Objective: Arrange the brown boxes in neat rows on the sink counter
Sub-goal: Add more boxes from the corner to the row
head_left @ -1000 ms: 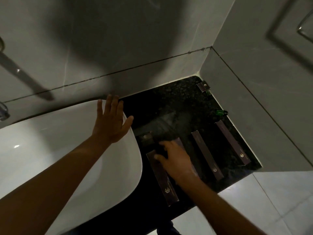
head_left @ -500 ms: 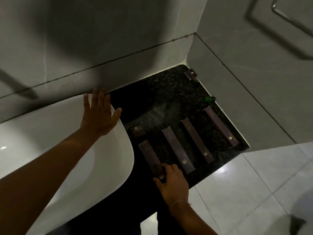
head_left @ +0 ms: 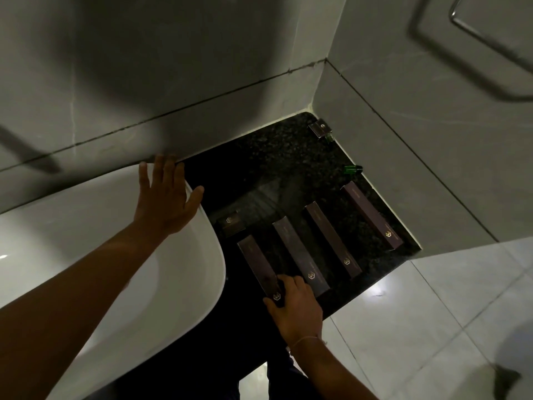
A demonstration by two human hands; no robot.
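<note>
We noted four long boxes (head_left: 300, 255) lying side by side on the dark counter (head_left: 282, 157), a small box (head_left: 230, 223) beside them. The right hand (head_left: 294, 307) pinched the leftmost box's near end. The left hand (head_left: 164, 197) lay open, flat on the sink (head_left: 115, 269) rim.

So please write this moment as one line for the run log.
right hand: fingers on near end of leftmost long box | left hand: flat on sink rim | four long boxes side by side
</note>
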